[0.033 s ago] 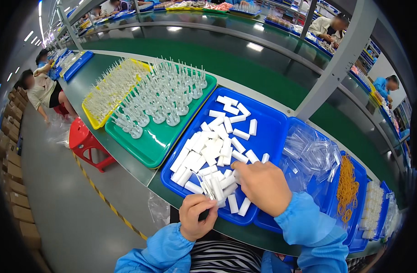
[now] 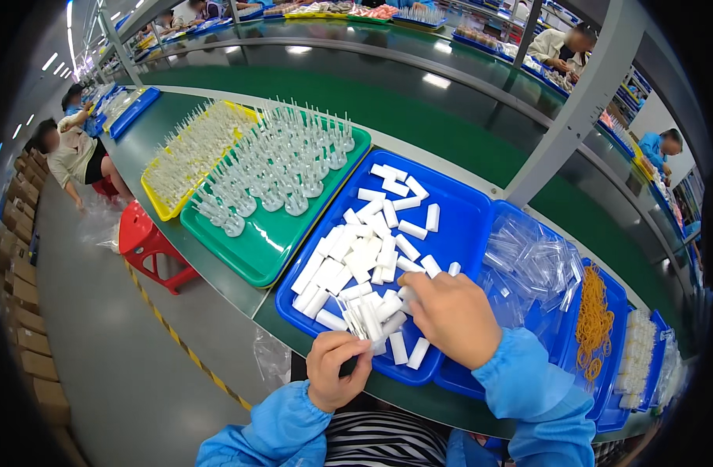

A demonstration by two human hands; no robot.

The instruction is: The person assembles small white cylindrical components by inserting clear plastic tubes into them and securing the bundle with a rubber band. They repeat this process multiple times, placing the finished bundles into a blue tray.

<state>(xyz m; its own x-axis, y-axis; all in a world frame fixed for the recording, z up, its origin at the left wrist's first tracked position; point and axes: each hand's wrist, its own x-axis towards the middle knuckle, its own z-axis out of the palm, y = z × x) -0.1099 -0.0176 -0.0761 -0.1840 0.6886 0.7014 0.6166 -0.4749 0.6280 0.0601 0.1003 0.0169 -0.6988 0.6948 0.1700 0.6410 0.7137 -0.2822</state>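
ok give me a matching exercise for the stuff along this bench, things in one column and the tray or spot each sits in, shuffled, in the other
Things:
1. white tubes
2. clear spiked pieces
3. orange rubber bands
4. clear plastic bags

Places:
A. green tray
B. far right blue tray, beyond the bags
C. wide blue tray under the right hand
D. blue tray just right of the tubes

Pairs: 1-C, 2-A, 3-B, 4-D

Clear plastic bags (image 2: 531,265) lie heaped in a blue tray just right of the hands; brown cardboard boxes (image 2: 25,311) stack along the floor far left
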